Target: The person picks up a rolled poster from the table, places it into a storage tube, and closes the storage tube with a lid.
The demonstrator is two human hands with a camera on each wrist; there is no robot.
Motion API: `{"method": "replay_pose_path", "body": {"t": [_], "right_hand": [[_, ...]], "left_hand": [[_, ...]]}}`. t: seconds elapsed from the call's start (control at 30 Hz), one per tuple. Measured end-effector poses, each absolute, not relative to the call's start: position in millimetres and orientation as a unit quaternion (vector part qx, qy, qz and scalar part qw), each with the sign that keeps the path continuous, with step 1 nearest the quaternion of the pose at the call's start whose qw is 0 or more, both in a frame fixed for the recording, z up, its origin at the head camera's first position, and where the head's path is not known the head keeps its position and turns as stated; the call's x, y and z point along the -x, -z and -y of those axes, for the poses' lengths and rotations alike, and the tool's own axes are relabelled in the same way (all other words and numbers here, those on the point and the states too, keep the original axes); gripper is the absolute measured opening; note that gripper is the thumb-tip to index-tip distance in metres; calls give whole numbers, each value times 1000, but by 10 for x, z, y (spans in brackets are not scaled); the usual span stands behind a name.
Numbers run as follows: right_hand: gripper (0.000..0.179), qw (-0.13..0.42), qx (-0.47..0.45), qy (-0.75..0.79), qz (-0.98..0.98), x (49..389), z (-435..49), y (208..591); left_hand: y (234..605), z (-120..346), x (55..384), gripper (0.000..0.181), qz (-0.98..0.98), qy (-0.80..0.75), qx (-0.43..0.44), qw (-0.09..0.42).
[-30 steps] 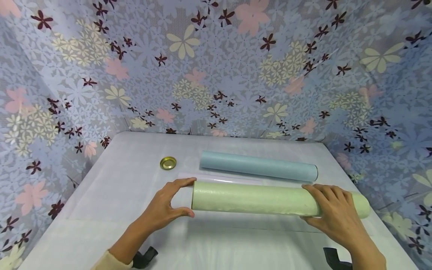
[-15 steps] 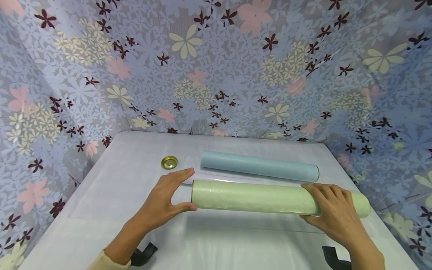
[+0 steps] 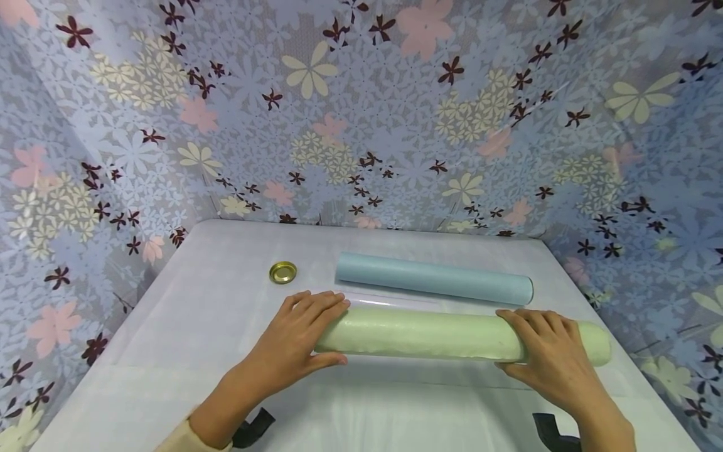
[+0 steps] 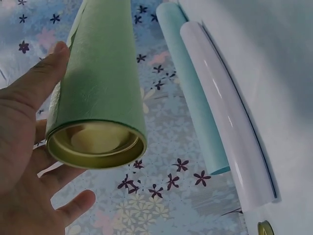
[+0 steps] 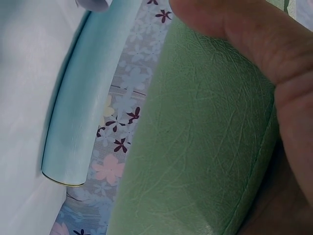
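Note:
A long pale-green tube (image 3: 418,334) lies crosswise in both hands, raised above the table. My left hand (image 3: 299,339) is round its left end, fingers over the top and thumb below. From the left wrist, that end shows a recessed gold metal cap (image 4: 95,142), with the thumb (image 4: 56,58) against the green side and the other fingers partly behind the tube. Near the right end, my right hand (image 3: 550,355) grips the tube from above. The right wrist view shows its wrinkled green covering (image 5: 195,127) close up; the underside is hidden.
A light-blue tube (image 3: 435,279) lies towards the back of the white-covered table (image 3: 198,314). In front of it lies a shiny whitish roll (image 4: 225,112), partly hidden in the head view. A round gold lid (image 3: 282,272) sits back left. Floral cloth (image 3: 361,125) hangs behind.
My left hand opened a little off the tube's left end, then moved right and closed round it, covering the end. The tube has shifted slightly left with my right hand.

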State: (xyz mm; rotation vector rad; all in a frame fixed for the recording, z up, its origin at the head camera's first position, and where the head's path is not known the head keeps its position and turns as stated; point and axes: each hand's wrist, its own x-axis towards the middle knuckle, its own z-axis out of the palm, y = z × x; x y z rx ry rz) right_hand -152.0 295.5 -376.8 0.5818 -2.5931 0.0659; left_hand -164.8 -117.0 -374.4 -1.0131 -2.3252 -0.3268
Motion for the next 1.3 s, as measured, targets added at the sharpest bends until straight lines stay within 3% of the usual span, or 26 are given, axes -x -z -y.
{"method": "replay_pose_path", "body": {"t": [0.63,1.3], "right_hand": [[84,220,-218,-23,950,1551,-2811,3920],[76,125,-193,-11,973,1516,-2559,4125]], "left_hand": [[3978,1224,1713,82,893,110,368,236],[4279,1404,1696,76,919,146,337,141]]}}
